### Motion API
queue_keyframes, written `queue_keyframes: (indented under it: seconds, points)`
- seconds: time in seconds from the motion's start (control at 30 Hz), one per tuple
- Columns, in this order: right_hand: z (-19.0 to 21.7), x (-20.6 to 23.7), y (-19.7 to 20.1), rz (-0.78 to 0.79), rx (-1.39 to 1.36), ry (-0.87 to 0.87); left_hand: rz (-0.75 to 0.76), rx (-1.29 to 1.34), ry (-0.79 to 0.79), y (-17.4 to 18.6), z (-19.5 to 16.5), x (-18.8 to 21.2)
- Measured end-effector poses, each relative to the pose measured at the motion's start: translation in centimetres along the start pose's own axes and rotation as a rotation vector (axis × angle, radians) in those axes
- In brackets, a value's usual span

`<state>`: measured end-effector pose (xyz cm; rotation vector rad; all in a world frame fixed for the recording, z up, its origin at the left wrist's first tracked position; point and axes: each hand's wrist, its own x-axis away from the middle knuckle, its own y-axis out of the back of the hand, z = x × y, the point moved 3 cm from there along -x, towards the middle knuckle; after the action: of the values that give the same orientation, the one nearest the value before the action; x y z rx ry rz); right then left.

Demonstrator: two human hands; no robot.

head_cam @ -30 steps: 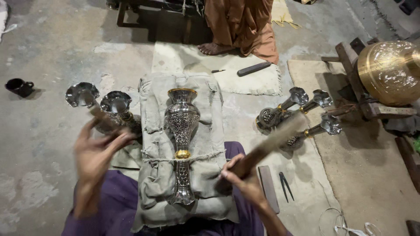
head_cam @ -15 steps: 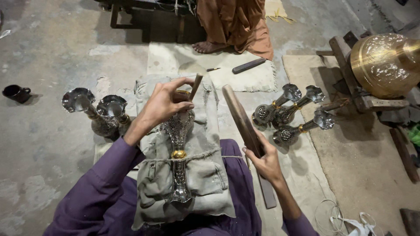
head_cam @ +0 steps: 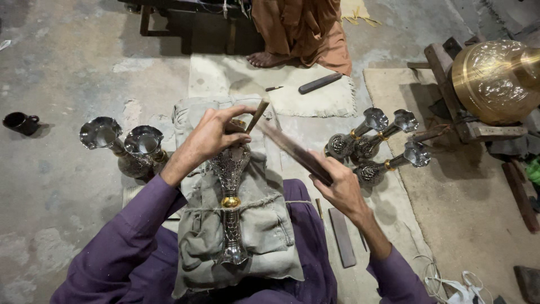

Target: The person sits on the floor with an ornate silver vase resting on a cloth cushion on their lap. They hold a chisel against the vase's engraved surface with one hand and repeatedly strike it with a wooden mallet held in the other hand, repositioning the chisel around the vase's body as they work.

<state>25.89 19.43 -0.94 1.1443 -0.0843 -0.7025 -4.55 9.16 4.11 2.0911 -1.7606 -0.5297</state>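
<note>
An ornate silver-coloured metal vase with a brass band at its neck [head_cam: 229, 209] lies lengthwise on a grey-green cloth cushion [head_cam: 264, 231] across the person's lap, tied down by a thin cord over the band. The left hand [head_cam: 209, 137] rests over the vase's upper body, its fingers pinched around a short, slim punch-like tool [head_cam: 257, 114] that stands tilted on the metal. The right hand [head_cam: 340, 188] is closed around one end of a long, flat, dark wooden stick [head_cam: 292, 150], which slants up and to the left so that its far end is close to the top of the tool — whether the two touch cannot be told. Left of the cushion two silver fluted vases [head_cam: 125, 144] stand upright on the concrete floor, just beside each other; farther left sits a small black cup [head_cam: 20, 121]. Right of the cushion three more silver vases [head_cam: 372, 144] lie on their sides, clustered together. A flat grey bar [head_cam: 342, 237] lies on the floor under the right forearm. At the far right a large round brass vessel [head_cam: 498, 79] rests on a wooden frame. At the top, another person's bare foot [head_cam: 269, 58] and orange cloth show beside a pale mat — on it a dark stick-like tool [head_cam: 319, 83].
</note>
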Motion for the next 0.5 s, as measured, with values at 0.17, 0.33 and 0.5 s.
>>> queue_keyframes:
  seconds: [0.17, 0.33, 0.5]
  points:
    - [-1.9, -0.9, 0.1, 0.109, 0.143, -0.089, -0.009, -0.008, -0.039, 0.0, -0.3, 0.3]
    - [-2.2, -3.1, 3.5, -0.218, -0.23, -0.029, -0.01, -0.007, -0.037, -0.2, -0.3, 0.4]
    - [-0.7, -4.1, 6.8, -0.114, 0.127, -0.003, -0.03, -0.001, -0.059, -0.3, -0.3, 0.5]
